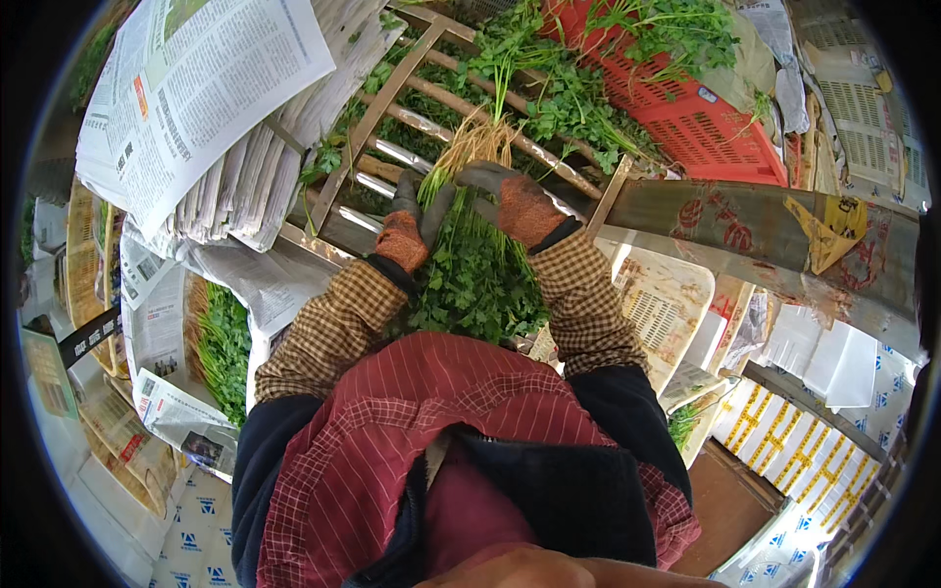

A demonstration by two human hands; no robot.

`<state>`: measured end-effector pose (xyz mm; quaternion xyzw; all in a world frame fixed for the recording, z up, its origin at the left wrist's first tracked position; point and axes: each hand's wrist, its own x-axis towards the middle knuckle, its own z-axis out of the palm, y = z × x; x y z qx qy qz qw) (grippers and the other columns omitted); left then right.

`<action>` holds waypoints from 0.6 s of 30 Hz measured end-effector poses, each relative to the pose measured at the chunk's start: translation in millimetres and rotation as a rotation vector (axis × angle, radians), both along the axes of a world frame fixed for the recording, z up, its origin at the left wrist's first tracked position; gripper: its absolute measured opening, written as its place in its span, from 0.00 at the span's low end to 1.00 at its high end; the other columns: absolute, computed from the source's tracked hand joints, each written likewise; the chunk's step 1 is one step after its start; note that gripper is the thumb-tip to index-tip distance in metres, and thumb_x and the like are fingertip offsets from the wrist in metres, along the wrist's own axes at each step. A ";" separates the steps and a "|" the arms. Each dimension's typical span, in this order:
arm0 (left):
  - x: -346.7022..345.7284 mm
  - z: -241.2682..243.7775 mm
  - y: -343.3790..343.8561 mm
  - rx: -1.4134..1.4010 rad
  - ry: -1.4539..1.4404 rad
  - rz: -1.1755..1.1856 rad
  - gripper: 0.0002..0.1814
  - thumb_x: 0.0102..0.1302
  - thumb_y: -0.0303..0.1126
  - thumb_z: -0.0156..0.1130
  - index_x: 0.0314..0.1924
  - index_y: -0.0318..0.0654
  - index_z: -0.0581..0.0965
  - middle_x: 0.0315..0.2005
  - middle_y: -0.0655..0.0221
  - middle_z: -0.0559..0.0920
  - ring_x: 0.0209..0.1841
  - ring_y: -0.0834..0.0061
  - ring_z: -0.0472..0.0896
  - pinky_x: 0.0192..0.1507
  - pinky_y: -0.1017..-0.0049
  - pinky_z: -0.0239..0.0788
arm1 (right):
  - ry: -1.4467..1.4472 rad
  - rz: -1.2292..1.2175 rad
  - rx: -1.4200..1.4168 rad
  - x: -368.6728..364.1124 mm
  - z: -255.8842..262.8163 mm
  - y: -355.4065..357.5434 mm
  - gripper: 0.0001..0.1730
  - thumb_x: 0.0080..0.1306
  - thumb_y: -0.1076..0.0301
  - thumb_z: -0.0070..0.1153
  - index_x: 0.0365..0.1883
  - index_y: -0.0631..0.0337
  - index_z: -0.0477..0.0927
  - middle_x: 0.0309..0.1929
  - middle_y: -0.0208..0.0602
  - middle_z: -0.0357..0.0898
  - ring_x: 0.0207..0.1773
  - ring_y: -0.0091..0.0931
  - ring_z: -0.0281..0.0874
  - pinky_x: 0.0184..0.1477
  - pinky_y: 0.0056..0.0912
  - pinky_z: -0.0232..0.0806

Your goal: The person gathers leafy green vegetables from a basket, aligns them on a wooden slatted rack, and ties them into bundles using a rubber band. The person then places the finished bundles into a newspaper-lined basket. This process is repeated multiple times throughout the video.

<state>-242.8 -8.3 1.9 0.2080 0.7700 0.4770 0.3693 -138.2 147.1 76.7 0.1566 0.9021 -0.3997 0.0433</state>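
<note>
Both my hands wear gloves with dark fingers and orange backs. My left hand (414, 224) has its thumb and fingers around the left side of a bunch of leafy green herbs (478, 272), just below the pale roots. On the right side, my right hand (514, 198) lies against the stems, its fingers at the base of the roots. The roots point away from me over a slatted metal rack (434, 121), and the leaves hang down towards my apron. Further loose herbs (566, 110) with roots lie on the rack's far right part.
A thick stack of newspapers (235, 176) stands at the left of the rack. Beyond the right side is a red plastic crate (676, 117) with herbs on it. A metal ledge (735, 220) runs off right. A newspaper-lined basket of herbs (224, 345) is at lower left.
</note>
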 end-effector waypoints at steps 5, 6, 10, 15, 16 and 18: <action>-1.0 14.3 -3.8 0.065 0.030 -0.053 0.43 0.65 0.44 0.64 0.69 0.31 0.54 0.62 0.49 0.67 0.63 0.59 0.67 0.61 0.64 0.62 | 0.203 -0.134 -0.243 1.7 -7.0 6.3 0.21 0.61 0.74 0.56 0.54 0.55 0.77 0.61 0.44 0.70 0.59 0.40 0.73 0.59 0.40 0.69; -0.2 13.9 -4.5 0.106 0.103 -0.057 0.43 0.65 0.44 0.64 0.70 0.31 0.53 0.62 0.49 0.67 0.63 0.59 0.67 0.61 0.65 0.61 | 0.158 -0.144 -0.156 0.8 -10.1 5.7 0.21 0.60 0.74 0.57 0.54 0.54 0.77 0.62 0.44 0.70 0.59 0.40 0.73 0.59 0.40 0.69; -0.1 5.8 -9.5 0.318 -0.164 0.016 0.33 0.68 0.39 0.61 0.65 0.31 0.59 0.56 0.54 0.71 0.57 0.65 0.70 0.59 0.66 0.63 | -0.015 0.112 0.434 -0.6 -19.2 3.3 0.21 0.58 0.75 0.59 0.52 0.52 0.78 0.63 0.44 0.71 0.61 0.41 0.73 0.60 0.42 0.68; -5.8 3.1 -14.6 0.312 -0.167 0.031 0.34 0.71 0.45 0.56 0.68 0.33 0.58 0.57 0.53 0.71 0.57 0.63 0.71 0.58 0.66 0.63 | 0.624 -0.545 -0.565 -9.0 -8.3 40.9 0.13 0.63 0.72 0.59 0.46 0.61 0.77 0.44 0.38 0.78 0.45 0.29 0.76 0.46 0.30 0.71; -6.9 3.8 -11.9 0.242 -0.271 0.063 0.35 0.71 0.47 0.55 0.69 0.35 0.57 0.58 0.53 0.71 0.57 0.61 0.71 0.59 0.65 0.63 | 0.623 -0.717 -0.433 -4.2 -2.0 52.1 0.22 0.64 0.70 0.59 0.55 0.66 0.70 0.49 0.45 0.76 0.50 0.30 0.75 0.48 0.32 0.72; -4.4 5.9 -5.8 0.162 -0.103 0.038 0.38 0.67 0.47 0.60 0.68 0.35 0.57 0.57 0.52 0.72 0.58 0.60 0.71 0.59 0.64 0.64 | 0.504 -1.053 -0.358 -5.4 1.6 60.3 0.37 0.63 0.63 0.62 0.65 0.66 0.59 0.58 0.55 0.68 0.59 0.38 0.71 0.53 0.39 0.71</action>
